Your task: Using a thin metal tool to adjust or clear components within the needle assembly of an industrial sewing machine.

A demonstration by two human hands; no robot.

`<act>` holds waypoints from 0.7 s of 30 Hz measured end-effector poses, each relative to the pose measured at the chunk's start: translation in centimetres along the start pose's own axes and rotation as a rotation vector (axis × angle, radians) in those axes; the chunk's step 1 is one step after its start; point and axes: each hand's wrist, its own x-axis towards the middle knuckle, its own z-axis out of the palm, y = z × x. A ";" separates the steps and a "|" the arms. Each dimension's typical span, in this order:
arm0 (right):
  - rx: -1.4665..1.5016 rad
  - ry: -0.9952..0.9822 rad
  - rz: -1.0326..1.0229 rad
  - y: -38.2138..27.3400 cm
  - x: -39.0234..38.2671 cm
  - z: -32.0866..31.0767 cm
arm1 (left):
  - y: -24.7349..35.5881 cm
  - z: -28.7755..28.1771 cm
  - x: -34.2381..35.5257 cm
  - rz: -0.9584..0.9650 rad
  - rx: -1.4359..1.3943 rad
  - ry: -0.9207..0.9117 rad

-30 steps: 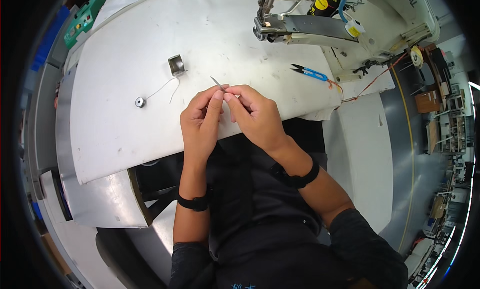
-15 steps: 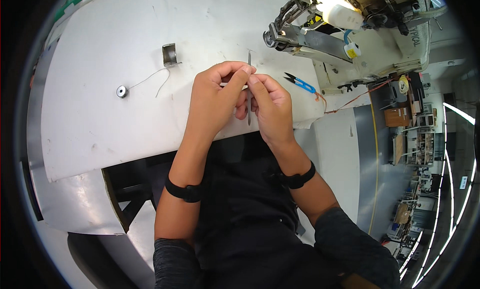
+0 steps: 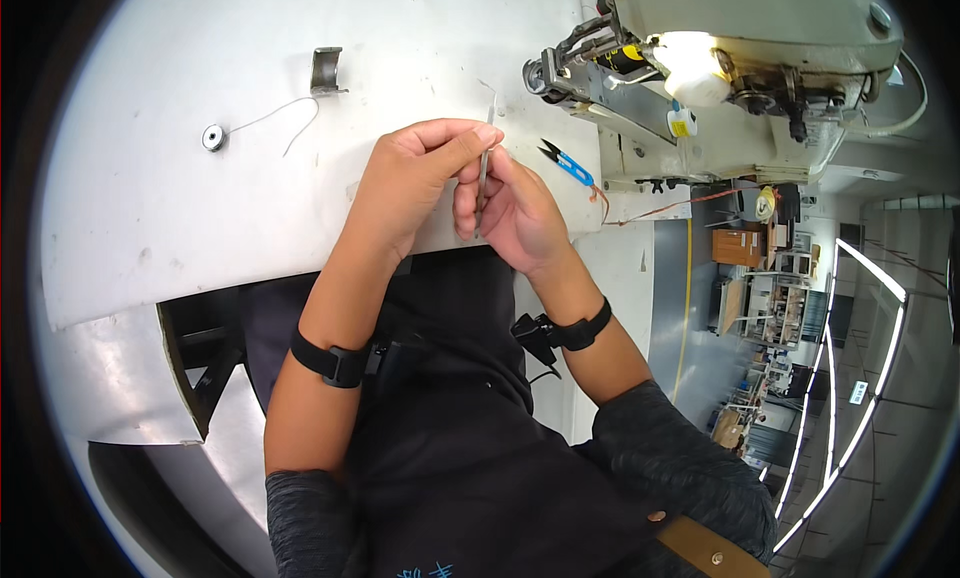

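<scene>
My left hand [image 3: 405, 183] pinches a slim grey metal tool [image 3: 484, 183] between thumb and forefinger near its upper part. It looks like a narrow pointed rod, held slightly tilted above the table's near edge; its exact kind does not show. Close against it, my right hand [image 3: 530, 218] is curled, its thumb at the tool and some fingers behind it. Whatever small thing lies between the fingertips is hidden. To the right of my hands lie blue thread snips [image 3: 570, 164] with dark blades, tied to a reddish cord.
On the white table [image 3: 200, 228], at the left, rests a metal bobbin [image 3: 213, 137] with a loose grey thread. A curved metal piece [image 3: 326, 70] stands beyond it. A sewing machine [image 3: 740, 38] with a lit lamp [image 3: 692, 70] fills the upper right.
The view has shifted, so the table things appear further left. The metal tool now leans slightly. My right hand has turned and its fingers have loosened a little beside the tool.
</scene>
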 end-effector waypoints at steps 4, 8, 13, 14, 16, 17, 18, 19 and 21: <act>-0.636 0.186 -0.117 -0.5 -0.2 0.5 | -0.9 -0.4 1.0 0.236 0.414 0.130; -0.569 0.168 -0.100 -1.7 -0.3 1.9 | -1.2 0.1 0.5 0.248 0.355 0.132; -0.236 0.160 -0.018 -2.7 0.0 2.7 | -2.0 -0.1 0.0 0.708 0.705 0.271; -0.234 0.161 -0.015 -2.9 0.0 2.7 | -2.0 -0.2 0.0 0.704 0.705 0.271; -0.025 0.006 0.117 -3.3 0.0 2.6 | -2.1 -0.7 0.3 1.032 0.957 0.245; -0.023 0.004 0.118 -3.5 0.0 2.8 | -2.0 -0.9 0.5 1.032 0.960 0.247; -0.043 0.010 0.148 -3.8 -0.1 3.1 | -2.0 -1.1 0.6 1.076 0.965 0.243; -0.061 0.020 0.177 -3.8 -0.3 3.3 | -2.0 -1.1 0.7 1.117 0.969 0.235; -0.220 0.092 0.134 -3.5 -1.0 3.6 | -1.5 -0.6 0.9 1.095 0.928 0.311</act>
